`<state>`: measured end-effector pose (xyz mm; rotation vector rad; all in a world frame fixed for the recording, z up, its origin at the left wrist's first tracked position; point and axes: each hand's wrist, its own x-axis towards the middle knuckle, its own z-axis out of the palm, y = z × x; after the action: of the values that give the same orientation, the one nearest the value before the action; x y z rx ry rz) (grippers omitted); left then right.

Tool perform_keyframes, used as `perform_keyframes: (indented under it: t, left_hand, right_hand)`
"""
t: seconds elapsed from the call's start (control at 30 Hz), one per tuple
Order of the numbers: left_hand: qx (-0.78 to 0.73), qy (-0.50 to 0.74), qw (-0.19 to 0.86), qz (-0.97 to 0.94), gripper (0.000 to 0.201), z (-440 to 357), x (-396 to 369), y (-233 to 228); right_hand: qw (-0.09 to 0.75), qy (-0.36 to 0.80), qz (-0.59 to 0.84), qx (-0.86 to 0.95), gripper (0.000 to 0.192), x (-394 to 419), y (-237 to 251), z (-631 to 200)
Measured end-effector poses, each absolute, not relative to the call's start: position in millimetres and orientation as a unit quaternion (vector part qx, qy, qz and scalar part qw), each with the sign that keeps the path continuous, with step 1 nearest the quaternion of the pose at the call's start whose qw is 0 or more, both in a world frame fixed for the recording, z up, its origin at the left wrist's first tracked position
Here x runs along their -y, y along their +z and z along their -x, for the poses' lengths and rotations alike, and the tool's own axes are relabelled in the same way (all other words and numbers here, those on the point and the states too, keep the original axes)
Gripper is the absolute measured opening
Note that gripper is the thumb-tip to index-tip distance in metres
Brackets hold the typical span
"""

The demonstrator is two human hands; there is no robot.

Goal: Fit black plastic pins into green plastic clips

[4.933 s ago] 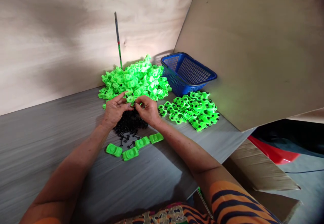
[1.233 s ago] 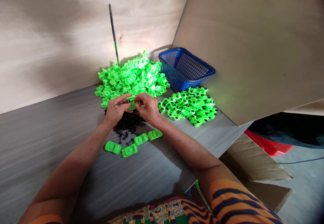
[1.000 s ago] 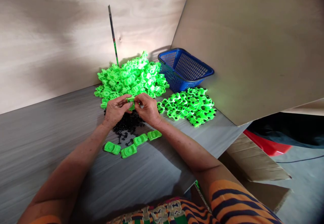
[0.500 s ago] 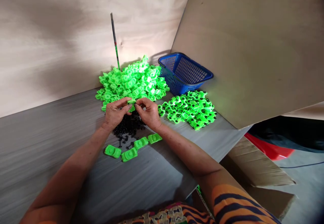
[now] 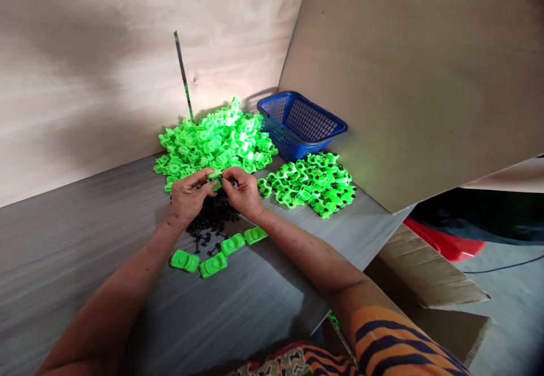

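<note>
Between the fingertips of both hands is a small bright green toy car body [image 5: 215, 175], tilted, with dark bits along its near side. My left hand [image 5: 185, 197] pinches its left end between thumb and fingers. The fingers of my right hand [image 5: 243, 193] are closed at its right end, on what looks like a black wheel axle, mostly covered by the fingertips. Just below the hands lies a heap of black wheel axles [image 5: 212, 216], partly hidden by them. Several green car bodies [image 5: 185, 261] lie in a row nearer to me.
Behind my hands rises a large pile of green car bodies [image 5: 216, 135]. To the right lies a pile of cars with black wheels [image 5: 314, 182], before a blue plastic basket [image 5: 289, 145]. Board walls [image 5: 382, 93] close off the back and right; a cardboard box [image 5: 442, 268] stands below the table's right edge.
The view has shifted slightly. The car body has been tipped in my fingers, so more of its dark near side shows. Both hands keep their pinch; the row and piles stay as they were.
</note>
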<state>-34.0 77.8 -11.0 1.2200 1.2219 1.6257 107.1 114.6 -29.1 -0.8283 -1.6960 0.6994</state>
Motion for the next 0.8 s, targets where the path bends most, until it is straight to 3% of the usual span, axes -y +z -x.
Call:
perform_keyframes:
  t: [0.23, 0.4, 0.47, 0.63, 0.8]
  left_hand:
    - [-0.459, 0.655, 0.439, -0.411, 0.044, 36, -83, -7]
    - [-0.499, 0.660, 0.478, -0.294, 0.037, 60, -98, -13]
    - [-0.513, 0.657, 0.482, -0.270, 0.038, 67, -102, -16]
    - [-0.521, 0.623, 0.515, -0.273, 0.054, 68, -101, -15]
    - [-0.505, 0.616, 0.536, -0.279, 0.064, 65, -99, -14]
  right_hand:
    - [0.429, 0.300, 0.376, 0.764, 0.007, -130, -12, -123]
    - [0.129, 0.250, 0.414, 0.866, 0.008, -147, -5, -152]
    - [0.046, 0.234, 0.391, 0.889, 0.012, -149, -9, -156]
    - [0.024, 0.241, 0.342, 0.908, 0.020, -147, -25, -149]
    - [0.091, 0.292, 0.340, 0.889, 0.023, -148, -36, -142]
